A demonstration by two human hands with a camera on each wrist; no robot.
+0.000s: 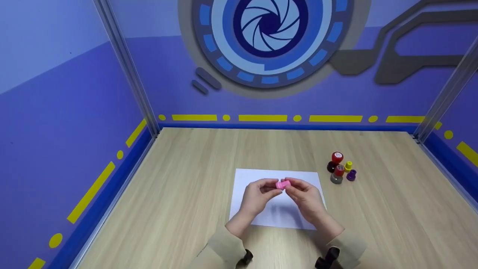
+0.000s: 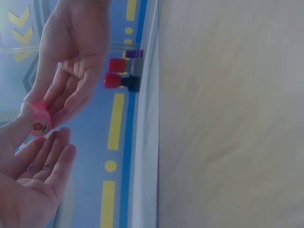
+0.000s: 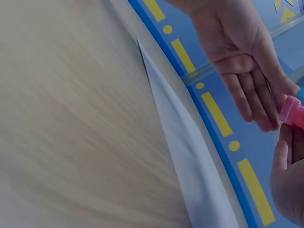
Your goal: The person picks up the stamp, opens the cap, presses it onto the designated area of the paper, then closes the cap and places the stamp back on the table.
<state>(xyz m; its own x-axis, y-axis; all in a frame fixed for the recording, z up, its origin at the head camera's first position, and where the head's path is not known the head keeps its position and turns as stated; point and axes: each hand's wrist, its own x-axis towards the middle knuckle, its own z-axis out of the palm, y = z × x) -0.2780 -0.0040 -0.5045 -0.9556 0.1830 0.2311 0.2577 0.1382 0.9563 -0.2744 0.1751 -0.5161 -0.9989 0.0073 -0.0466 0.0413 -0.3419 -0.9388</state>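
A small pink toy stamp (image 1: pixel 283 185) is held up over a white sheet of paper (image 1: pixel 274 218). My left hand (image 1: pixel 257 196) pinches one end of it between thumb and fingers. On its other side, my right hand (image 1: pixel 308 200) pinches it too. The left wrist view shows a small coloured picture on the round end of the pink stamp (image 2: pixel 41 124). In the right wrist view, the pink stamp (image 3: pixel 292 111) sits at the right edge, partly cut off, between the fingertips of both hands.
To the right of the paper stand two red-topped stamps, one with a dark base (image 1: pixel 331 167) and one with a grey base (image 1: pixel 336 179). Beside them are a yellow stamp (image 1: pixel 348 166) and a purple stamp (image 1: pixel 351 175). Blue-purple walls (image 1: pixel 231 101) enclose the wooden table (image 1: pixel 179 194).
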